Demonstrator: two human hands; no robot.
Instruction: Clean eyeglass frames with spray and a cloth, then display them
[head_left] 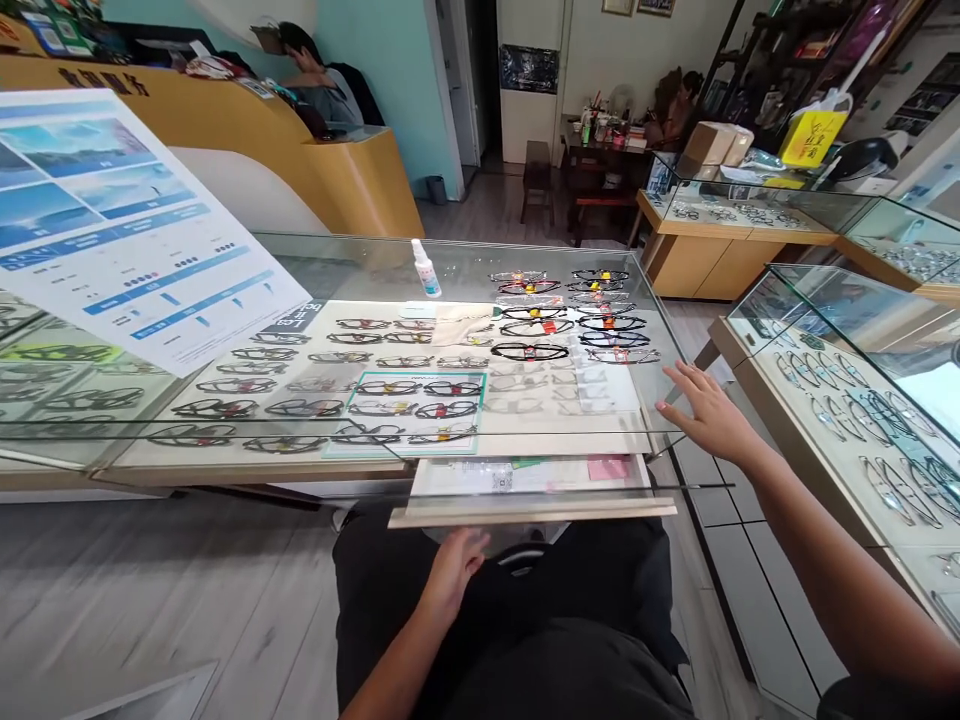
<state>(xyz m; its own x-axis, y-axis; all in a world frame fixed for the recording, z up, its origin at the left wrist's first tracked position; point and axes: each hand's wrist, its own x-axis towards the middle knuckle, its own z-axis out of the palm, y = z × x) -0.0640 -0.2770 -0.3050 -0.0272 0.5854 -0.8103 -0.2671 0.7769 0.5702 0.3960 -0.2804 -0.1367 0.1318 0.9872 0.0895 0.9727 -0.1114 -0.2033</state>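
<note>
Just below the front of a pulled-out drawer (532, 515), my left hand (450, 575) has its fingers loosely bent, with nothing visible in it. Whether its fingertips touch the drawer's underside I cannot tell. My right hand (709, 410) hovers by the right edge of the glass display case (360, 258), fingers spread and holding nothing. Papers and a pink sheet (609, 468) lie inside the drawer. On the glass stand paired rows of spectacle frames (531, 352) at the right, a white spray bottle (425, 270) and a beige cloth (461, 325). More spectacle frames (304, 408) fill the left part.
A large printed sheet (150, 230) rises at the left. Another glass case (847, 400) of glasses stands to my right across a narrow gap. One person (322, 85) sits behind the wooden counter (367, 180); another (679, 105) sits at a dark table at the back.
</note>
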